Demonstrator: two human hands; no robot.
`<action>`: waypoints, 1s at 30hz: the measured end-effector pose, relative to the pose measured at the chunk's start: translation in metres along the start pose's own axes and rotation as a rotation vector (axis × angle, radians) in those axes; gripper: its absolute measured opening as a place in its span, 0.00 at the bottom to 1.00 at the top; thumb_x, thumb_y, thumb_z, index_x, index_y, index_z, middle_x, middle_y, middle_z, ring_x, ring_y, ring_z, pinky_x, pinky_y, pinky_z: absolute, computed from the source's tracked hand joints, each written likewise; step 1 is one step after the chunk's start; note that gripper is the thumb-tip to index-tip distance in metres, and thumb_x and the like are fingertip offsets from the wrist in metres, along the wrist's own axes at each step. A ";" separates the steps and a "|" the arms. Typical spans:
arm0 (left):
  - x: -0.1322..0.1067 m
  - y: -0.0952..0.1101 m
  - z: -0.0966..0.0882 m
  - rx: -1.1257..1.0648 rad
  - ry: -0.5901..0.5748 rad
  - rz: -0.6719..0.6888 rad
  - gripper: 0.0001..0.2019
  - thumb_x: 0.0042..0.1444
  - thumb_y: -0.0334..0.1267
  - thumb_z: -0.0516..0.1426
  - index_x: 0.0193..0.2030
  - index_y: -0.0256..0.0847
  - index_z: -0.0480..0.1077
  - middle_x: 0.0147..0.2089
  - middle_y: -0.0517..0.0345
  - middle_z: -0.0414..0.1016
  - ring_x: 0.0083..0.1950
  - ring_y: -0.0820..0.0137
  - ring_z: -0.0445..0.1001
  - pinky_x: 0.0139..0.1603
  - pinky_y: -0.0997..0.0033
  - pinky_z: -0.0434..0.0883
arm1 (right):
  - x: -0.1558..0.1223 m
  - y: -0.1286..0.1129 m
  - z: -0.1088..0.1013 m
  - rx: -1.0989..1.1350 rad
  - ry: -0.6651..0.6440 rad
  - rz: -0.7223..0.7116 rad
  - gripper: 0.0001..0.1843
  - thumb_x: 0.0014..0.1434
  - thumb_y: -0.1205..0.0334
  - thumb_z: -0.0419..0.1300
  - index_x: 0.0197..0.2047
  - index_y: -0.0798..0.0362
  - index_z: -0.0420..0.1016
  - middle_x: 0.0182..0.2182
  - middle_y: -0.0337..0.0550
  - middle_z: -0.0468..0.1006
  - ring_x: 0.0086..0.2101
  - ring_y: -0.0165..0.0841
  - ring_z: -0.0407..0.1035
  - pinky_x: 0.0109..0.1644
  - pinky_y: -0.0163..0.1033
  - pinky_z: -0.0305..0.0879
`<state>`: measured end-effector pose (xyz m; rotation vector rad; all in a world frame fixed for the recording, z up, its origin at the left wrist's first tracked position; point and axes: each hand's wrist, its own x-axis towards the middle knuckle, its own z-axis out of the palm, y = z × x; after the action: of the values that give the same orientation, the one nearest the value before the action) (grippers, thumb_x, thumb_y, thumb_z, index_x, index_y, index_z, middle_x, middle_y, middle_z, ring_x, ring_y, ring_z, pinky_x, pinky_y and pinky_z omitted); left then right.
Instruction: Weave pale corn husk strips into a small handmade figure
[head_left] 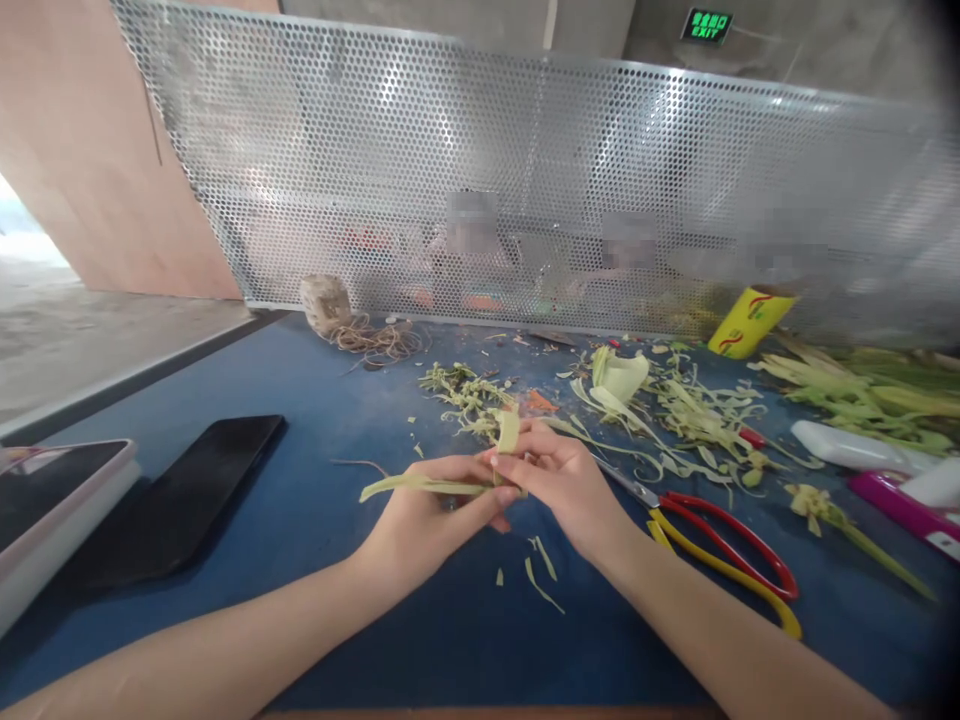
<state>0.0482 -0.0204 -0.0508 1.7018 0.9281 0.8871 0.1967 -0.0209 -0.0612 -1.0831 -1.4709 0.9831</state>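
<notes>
My left hand (431,515) is closed, its thumb and fingers pinching a pale green corn husk strip (420,485) whose loose end sticks out to the left. My right hand (570,490) meets it at the fingertips, gripping a folded, upright part of husk (508,430). The fingers partly hide how the two parts join. Just right of my right hand lie scissors (720,560) with one red and one yellow handle. Small husk scraps (544,570) are scattered on the blue table (337,620) below my hands.
Husk strips (705,410) are heaped behind, with more husks (870,390) at right near a yellow roll (750,322). A husk flower (814,505) and a white-and-purple object (907,500) lie right. Phones (187,500) lie left; twine (326,302) stands before a perforated metal screen (525,180).
</notes>
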 end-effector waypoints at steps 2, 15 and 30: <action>0.000 0.000 0.000 0.013 0.007 -0.025 0.08 0.49 0.38 0.56 0.24 0.35 0.70 0.20 0.57 0.74 0.24 0.73 0.71 0.26 0.77 0.68 | 0.000 -0.002 -0.002 -0.005 -0.005 0.009 0.09 0.47 0.55 0.61 0.29 0.49 0.78 0.30 0.41 0.68 0.33 0.32 0.63 0.37 0.38 0.60; 0.001 -0.001 -0.007 -0.274 -0.017 -0.088 0.16 0.52 0.47 0.52 0.32 0.36 0.73 0.26 0.54 0.76 0.31 0.69 0.72 0.33 0.72 0.68 | 0.000 -0.012 -0.013 -0.079 -0.165 0.009 0.12 0.50 0.53 0.57 0.36 0.51 0.72 0.28 0.39 0.71 0.29 0.29 0.64 0.32 0.35 0.61; 0.003 -0.008 -0.013 0.138 0.057 0.064 0.13 0.45 0.40 0.59 0.38 0.38 0.71 0.33 0.54 0.75 0.35 0.68 0.71 0.37 0.71 0.69 | -0.003 -0.010 -0.019 -0.323 -0.244 -0.039 0.11 0.52 0.58 0.56 0.39 0.50 0.68 0.29 0.39 0.72 0.27 0.29 0.64 0.30 0.36 0.61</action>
<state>0.0371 -0.0107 -0.0545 1.8409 0.9971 0.9364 0.2143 -0.0259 -0.0500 -1.1877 -1.8915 0.8923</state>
